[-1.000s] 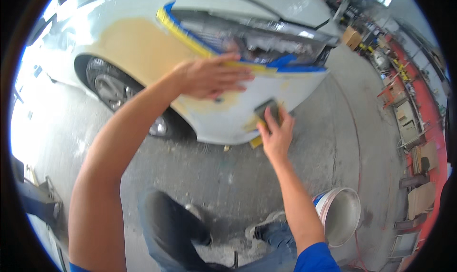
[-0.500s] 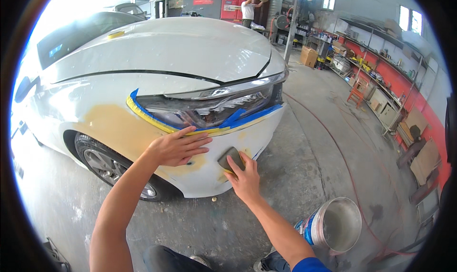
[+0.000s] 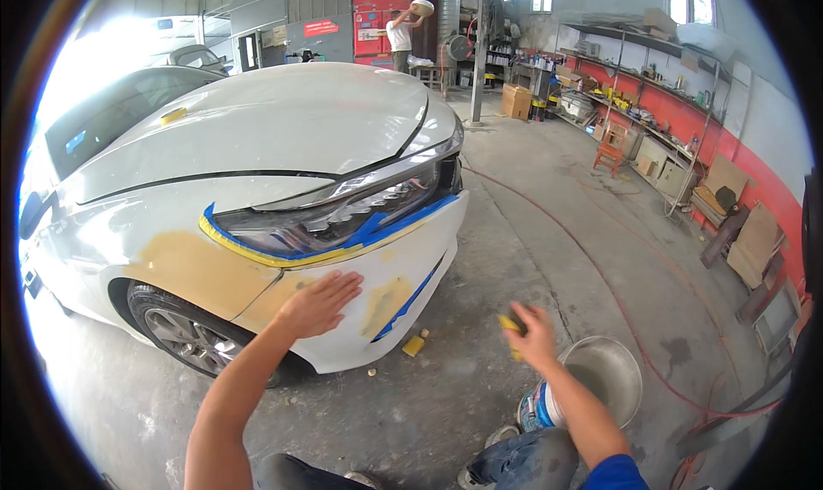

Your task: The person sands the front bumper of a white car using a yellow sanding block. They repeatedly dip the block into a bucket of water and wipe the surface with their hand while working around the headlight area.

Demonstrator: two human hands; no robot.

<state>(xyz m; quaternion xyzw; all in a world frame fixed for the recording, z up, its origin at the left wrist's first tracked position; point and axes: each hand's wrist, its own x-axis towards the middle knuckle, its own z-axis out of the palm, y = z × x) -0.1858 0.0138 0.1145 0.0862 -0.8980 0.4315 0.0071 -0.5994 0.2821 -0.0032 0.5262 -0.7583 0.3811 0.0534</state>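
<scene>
A white car's front bumper (image 3: 343,344) is in front of me, with tan filler patches around its corner. My left hand (image 3: 321,305) lies flat on it, fingers stretched out, just below the headlight (image 3: 343,220). Yellow and blue masking tape (image 3: 296,259) runs along the lamp's lower edge. Out to the right, away from the car, my right hand (image 3: 533,337) is closed round a yellow sanding block (image 3: 511,328). The hand is slightly blurred. Directly beside that forearm stands a bucket (image 3: 636,385), partly hidden by the arm.
A yellow piece of sponge (image 3: 413,346) lies on the concrete floor below the bumper. A red hose (image 3: 591,263) snakes across the floor. At the back, a person (image 3: 399,37) holds up a round object. Shelves (image 3: 660,78) and an orange chair (image 3: 610,147) line the right side.
My right hand has left the bumper and swung right toward the bucket with the sanding block. The left hand stays on the bumper. The view has shifted rightward.
</scene>
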